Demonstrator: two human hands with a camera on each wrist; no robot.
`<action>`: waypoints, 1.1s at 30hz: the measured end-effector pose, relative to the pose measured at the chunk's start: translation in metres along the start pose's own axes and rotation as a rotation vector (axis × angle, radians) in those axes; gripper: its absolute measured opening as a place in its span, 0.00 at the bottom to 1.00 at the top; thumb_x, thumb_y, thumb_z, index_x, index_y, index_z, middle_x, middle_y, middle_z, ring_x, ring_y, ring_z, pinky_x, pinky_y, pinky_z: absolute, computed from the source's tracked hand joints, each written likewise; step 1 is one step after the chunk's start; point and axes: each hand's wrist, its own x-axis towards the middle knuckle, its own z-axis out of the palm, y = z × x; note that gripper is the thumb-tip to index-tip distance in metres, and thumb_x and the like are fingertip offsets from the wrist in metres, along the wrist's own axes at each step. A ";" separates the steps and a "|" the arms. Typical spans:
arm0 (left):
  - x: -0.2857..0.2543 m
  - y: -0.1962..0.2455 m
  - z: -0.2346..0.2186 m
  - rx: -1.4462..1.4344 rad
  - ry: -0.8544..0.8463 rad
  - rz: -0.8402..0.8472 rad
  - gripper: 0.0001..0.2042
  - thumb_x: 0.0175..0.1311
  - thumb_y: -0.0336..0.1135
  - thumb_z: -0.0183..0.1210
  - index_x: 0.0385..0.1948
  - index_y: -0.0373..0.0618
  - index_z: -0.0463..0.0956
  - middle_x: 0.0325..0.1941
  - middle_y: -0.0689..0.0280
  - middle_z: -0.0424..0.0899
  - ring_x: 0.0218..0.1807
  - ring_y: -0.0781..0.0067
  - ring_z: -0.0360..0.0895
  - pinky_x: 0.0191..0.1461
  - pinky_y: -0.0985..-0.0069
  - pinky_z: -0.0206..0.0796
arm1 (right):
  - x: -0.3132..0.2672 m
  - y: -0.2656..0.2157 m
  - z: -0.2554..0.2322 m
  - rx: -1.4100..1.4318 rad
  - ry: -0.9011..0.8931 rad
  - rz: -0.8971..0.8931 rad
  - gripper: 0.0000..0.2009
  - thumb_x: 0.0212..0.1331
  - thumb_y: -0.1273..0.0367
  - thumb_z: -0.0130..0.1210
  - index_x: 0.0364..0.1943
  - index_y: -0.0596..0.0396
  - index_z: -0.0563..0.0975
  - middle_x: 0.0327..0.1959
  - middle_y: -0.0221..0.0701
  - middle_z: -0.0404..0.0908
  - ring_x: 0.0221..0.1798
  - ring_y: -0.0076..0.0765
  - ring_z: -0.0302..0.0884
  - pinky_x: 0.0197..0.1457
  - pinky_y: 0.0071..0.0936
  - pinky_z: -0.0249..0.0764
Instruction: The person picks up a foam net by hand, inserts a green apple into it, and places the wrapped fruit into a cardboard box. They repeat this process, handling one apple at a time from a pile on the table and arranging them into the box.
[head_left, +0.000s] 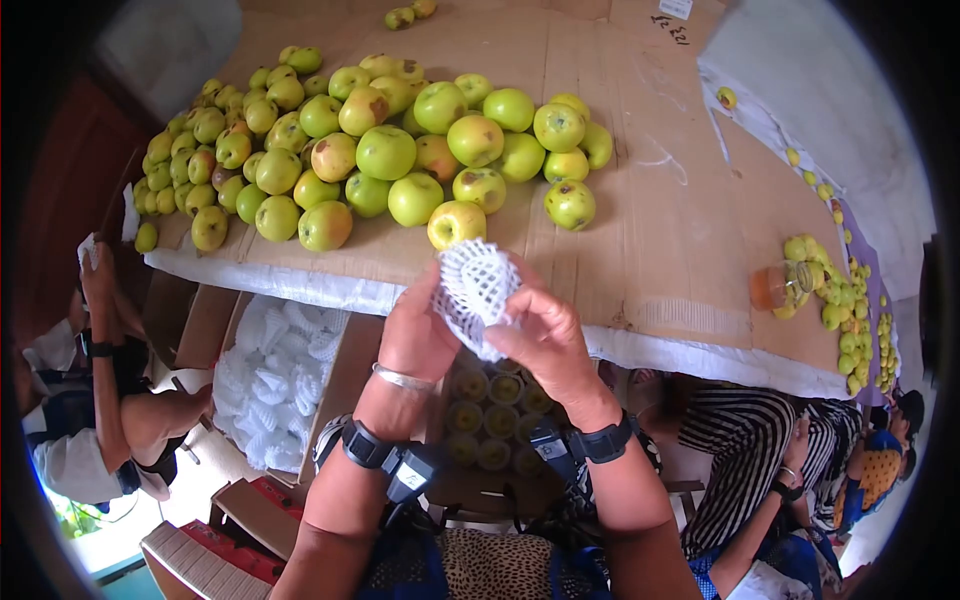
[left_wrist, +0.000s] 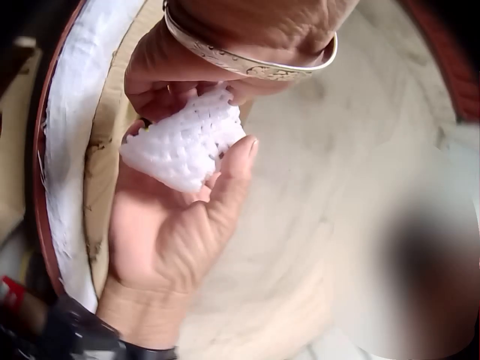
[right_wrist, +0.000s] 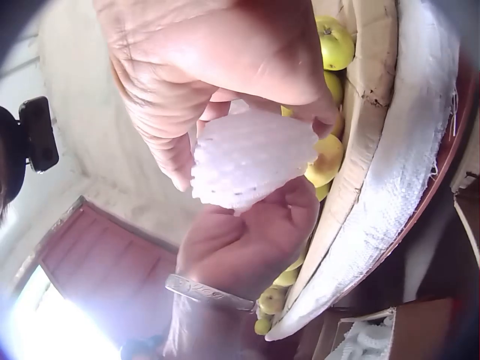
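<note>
I had the foam net (head_left: pixel 478 295) between the left fingers (head_left: pixel 425 290) and the right fingers (head_left: pixel 545 308), at the near edge of the counter (head_left: pixel 690 270). Behind it, a pile of apples (head_left: pixel 386 152) lay on the counter and went far to the left. Over on the right, I saw a jar (head_left: pixel 768 287) on the counter, with more apples (head_left: pixel 848 300) beside it. Lower down, left of the arms (head_left: pixel 345 490), a box (head_left: pixel 345 385) held lots of nets (head_left: pixel 270 385). One person (head_left: pixel 100 400) was on my left, another (head_left: pixel 735 430) on my right.
</note>
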 end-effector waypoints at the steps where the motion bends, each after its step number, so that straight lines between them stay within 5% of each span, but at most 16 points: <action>1: -0.001 0.003 0.009 -0.036 0.036 0.012 0.19 0.68 0.44 0.42 0.50 0.39 0.68 0.48 0.62 0.77 0.49 0.66 0.75 0.56 0.69 0.64 | -0.001 -0.003 0.002 0.282 0.040 0.096 0.07 0.50 0.74 0.61 0.25 0.54 0.71 0.61 0.37 0.63 0.61 0.31 0.61 0.61 0.29 0.59; 4: -0.005 0.007 0.017 0.006 0.073 0.051 0.17 0.68 0.43 0.43 0.49 0.40 0.68 0.48 0.62 0.77 0.48 0.68 0.76 0.54 0.70 0.67 | 0.002 -0.005 -0.006 0.512 0.248 0.180 0.05 0.52 0.75 0.59 0.27 0.55 0.72 0.61 0.36 0.62 0.59 0.28 0.62 0.59 0.28 0.62; 8: -0.007 -0.004 0.011 0.253 0.184 0.083 0.14 0.68 0.43 0.45 0.46 0.45 0.70 0.45 0.65 0.78 0.45 0.71 0.77 0.46 0.68 0.72 | 0.004 -0.007 -0.009 0.185 0.466 0.070 0.05 0.54 0.73 0.59 0.29 0.55 0.73 0.45 0.30 0.74 0.40 0.23 0.72 0.43 0.21 0.70; 9: -0.007 -0.004 0.013 0.295 0.242 0.102 0.14 0.67 0.43 0.45 0.46 0.45 0.70 0.45 0.64 0.78 0.46 0.69 0.77 0.47 0.66 0.71 | 0.004 -0.010 -0.008 -0.056 0.446 0.000 0.07 0.54 0.70 0.59 0.29 0.57 0.72 0.32 0.28 0.76 0.31 0.21 0.72 0.36 0.19 0.70; 13: -0.004 -0.004 0.007 0.189 0.197 0.129 0.12 0.65 0.39 0.50 0.45 0.45 0.69 0.44 0.64 0.78 0.45 0.70 0.77 0.46 0.67 0.71 | 0.001 -0.010 -0.002 -0.412 0.384 -0.063 0.10 0.56 0.68 0.58 0.31 0.60 0.70 0.22 0.31 0.74 0.26 0.22 0.71 0.32 0.20 0.68; 20: -0.010 -0.024 0.024 0.500 0.122 0.285 0.21 0.59 0.28 0.56 0.52 0.44 0.57 0.45 0.64 0.75 0.46 0.75 0.73 0.47 0.78 0.68 | 0.001 -0.001 -0.004 -0.371 0.466 -0.045 0.09 0.59 0.69 0.54 0.33 0.59 0.67 0.22 0.27 0.71 0.24 0.18 0.65 0.28 0.19 0.65; 25: -0.018 -0.016 0.035 0.589 0.132 -0.034 0.19 0.51 0.20 0.50 0.48 0.42 0.68 0.41 0.71 0.77 0.36 0.85 0.72 0.33 0.87 0.64 | 0.003 -0.002 -0.003 -0.236 0.486 -0.101 0.07 0.62 0.70 0.51 0.34 0.58 0.66 0.25 0.22 0.70 0.27 0.13 0.63 0.29 0.14 0.63; 31: -0.011 -0.012 0.016 0.650 -0.007 -0.001 0.16 0.55 0.24 0.51 0.47 0.44 0.69 0.39 0.68 0.79 0.36 0.80 0.75 0.38 0.81 0.68 | 0.007 -0.005 -0.004 0.122 0.539 0.013 0.07 0.63 0.68 0.49 0.34 0.56 0.67 0.28 0.22 0.72 0.29 0.11 0.64 0.31 0.12 0.64; 33: -0.011 -0.014 0.020 0.541 0.144 0.136 0.14 0.55 0.23 0.49 0.44 0.43 0.70 0.40 0.66 0.79 0.37 0.78 0.76 0.40 0.78 0.69 | 0.007 -0.003 -0.005 0.190 0.527 0.030 0.06 0.63 0.68 0.49 0.34 0.56 0.67 0.28 0.23 0.73 0.29 0.12 0.65 0.32 0.12 0.65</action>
